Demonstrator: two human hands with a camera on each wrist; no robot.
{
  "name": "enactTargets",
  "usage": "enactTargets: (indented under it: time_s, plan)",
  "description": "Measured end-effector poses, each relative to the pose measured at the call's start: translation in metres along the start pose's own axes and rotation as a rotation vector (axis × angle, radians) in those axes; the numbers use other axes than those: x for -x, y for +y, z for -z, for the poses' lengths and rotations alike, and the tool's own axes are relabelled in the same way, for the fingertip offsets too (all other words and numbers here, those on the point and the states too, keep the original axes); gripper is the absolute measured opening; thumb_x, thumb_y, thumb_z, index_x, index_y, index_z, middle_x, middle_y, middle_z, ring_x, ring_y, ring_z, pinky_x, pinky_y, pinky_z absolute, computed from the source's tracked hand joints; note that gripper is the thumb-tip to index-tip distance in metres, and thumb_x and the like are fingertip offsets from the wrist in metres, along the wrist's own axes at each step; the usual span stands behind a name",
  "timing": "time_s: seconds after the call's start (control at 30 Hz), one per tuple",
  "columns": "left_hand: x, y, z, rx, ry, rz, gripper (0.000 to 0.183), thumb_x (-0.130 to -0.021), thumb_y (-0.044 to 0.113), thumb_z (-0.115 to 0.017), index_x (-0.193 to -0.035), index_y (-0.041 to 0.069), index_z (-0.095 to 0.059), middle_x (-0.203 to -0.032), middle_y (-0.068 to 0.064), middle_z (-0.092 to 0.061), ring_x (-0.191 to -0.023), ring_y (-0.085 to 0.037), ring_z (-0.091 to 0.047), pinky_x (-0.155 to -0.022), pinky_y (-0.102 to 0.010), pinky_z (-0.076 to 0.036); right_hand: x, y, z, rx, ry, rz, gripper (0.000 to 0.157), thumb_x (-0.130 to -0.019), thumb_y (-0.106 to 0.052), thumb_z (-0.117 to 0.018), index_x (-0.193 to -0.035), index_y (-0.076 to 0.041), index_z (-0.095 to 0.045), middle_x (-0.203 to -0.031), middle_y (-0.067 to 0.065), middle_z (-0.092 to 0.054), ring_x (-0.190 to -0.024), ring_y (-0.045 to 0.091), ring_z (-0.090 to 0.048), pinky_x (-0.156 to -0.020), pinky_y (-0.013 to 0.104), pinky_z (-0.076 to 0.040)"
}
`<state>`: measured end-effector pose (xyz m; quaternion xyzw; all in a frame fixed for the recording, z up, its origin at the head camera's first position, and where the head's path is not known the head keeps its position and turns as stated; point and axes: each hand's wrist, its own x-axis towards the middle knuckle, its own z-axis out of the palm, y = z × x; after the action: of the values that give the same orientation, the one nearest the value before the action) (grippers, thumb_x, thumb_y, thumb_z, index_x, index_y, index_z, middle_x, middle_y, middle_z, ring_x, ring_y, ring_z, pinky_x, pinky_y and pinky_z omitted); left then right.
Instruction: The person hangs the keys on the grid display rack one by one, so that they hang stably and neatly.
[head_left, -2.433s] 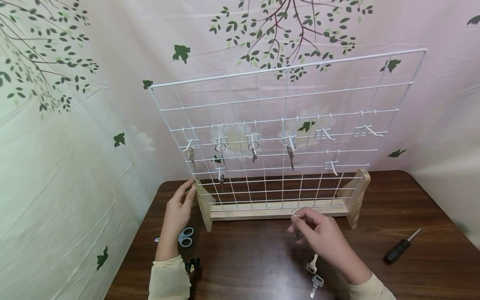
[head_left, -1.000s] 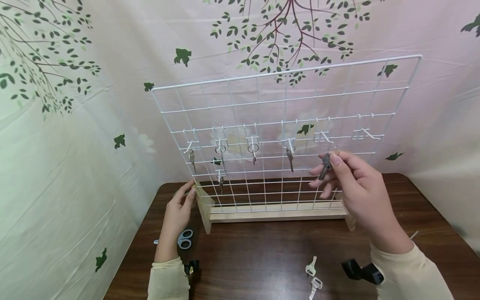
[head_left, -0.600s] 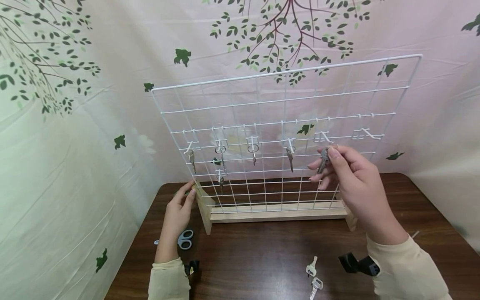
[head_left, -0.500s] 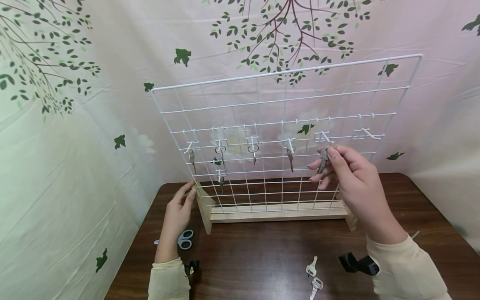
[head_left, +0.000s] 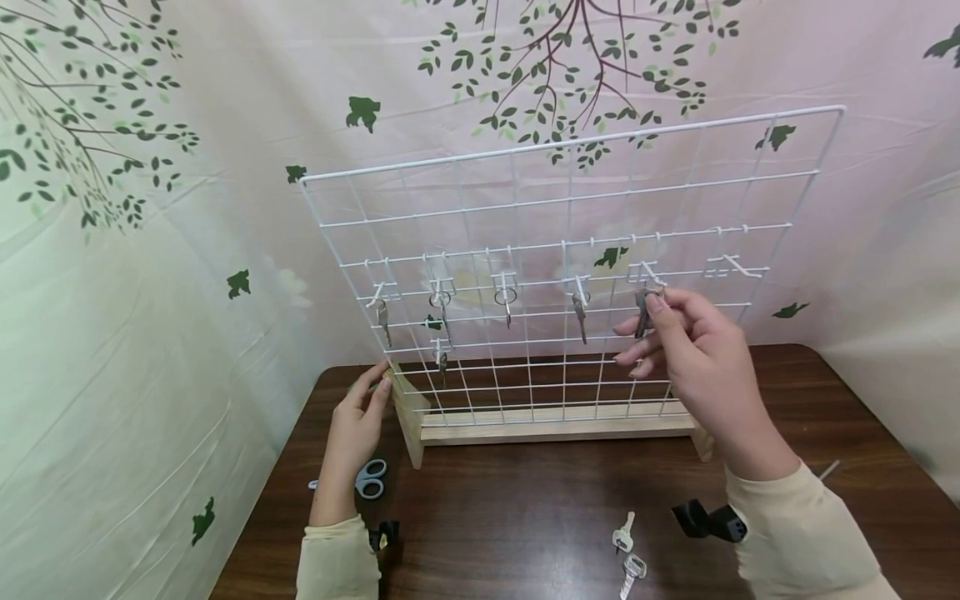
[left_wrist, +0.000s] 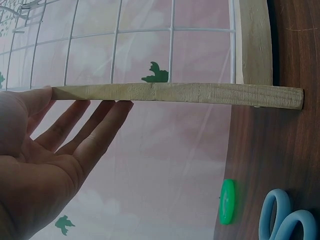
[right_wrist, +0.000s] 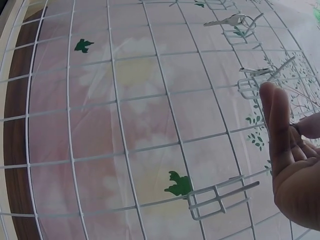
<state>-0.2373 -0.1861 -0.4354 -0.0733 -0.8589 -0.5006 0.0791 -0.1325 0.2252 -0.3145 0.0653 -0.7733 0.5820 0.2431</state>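
My right hand pinches a dark key between thumb and fingertips, right at the tip of a white hook on the white wire grid. In the right wrist view the right hand largely hides the key. My left hand touches the wooden side support of the grid at the left. The left wrist view shows its extended fingers against the support's outer face, thumb at the edge. Keys hang on several hooks to the left, one being this key.
Two loose keys lie on the dark wooden table. Blue-handled scissors sit beside the left forearm, near a green round object. A bare hook is at far right. A thin shaft shows behind the right sleeve.
My right hand has lifted the key from low beside the base up and right to the hook, then moved slightly left and up. My left hand has stayed at the support.
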Motion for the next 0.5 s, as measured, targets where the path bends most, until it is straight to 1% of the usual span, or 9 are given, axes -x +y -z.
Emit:
enactTargets:
  time_s: [0.2, 0.37, 0.5]
  plan:
    - [-0.0003, -0.0004, 0.0001, 0.014, 0.000, -0.005, 0.045, -0.115, 0.035, -0.050, -0.158, 0.023, -0.054, -0.159, -0.016, -0.055, -0.136, -0.038, -0.064, -0.108, -0.056, -0.060, -0.0022, -0.0001, -0.0032, 0.076, 0.031, -0.021, 0.028, -0.115, -0.033, -0.050, -0.127, -0.011, -0.062, -0.098, -0.020, -0.079, -0.069, 0.012, -0.079, -0.058, 0.031, -0.066]
    - [-0.0001, -0.0003, 0.0001, -0.001, 0.002, -0.013, 0.045, -0.115, 0.037, -0.049, -0.158, 0.024, -0.054, -0.160, -0.015, -0.055, -0.136, -0.038, -0.064, -0.107, -0.056, -0.060, -0.0031, -0.0003, -0.0042, 0.122, 0.036, -0.025, 0.029, -0.115, -0.034, -0.050, -0.126, -0.010, -0.062, -0.102, -0.022, -0.079, -0.069, 0.012, -0.079, -0.057, 0.030, -0.066]
    - [0.0001, -0.0005, 0.0003, -0.020, 0.009, -0.021, 0.045, -0.115, 0.038, -0.049, -0.158, 0.024, -0.054, -0.159, -0.014, -0.056, -0.137, -0.038, -0.063, -0.107, -0.056, -0.061, -0.0019, -0.0006, -0.0041, 0.128, 0.034, -0.025, 0.029, -0.115, -0.035, -0.050, -0.123, -0.010, -0.062, -0.106, -0.022, -0.079, -0.068, 0.015, -0.079, -0.057, 0.030, -0.065]
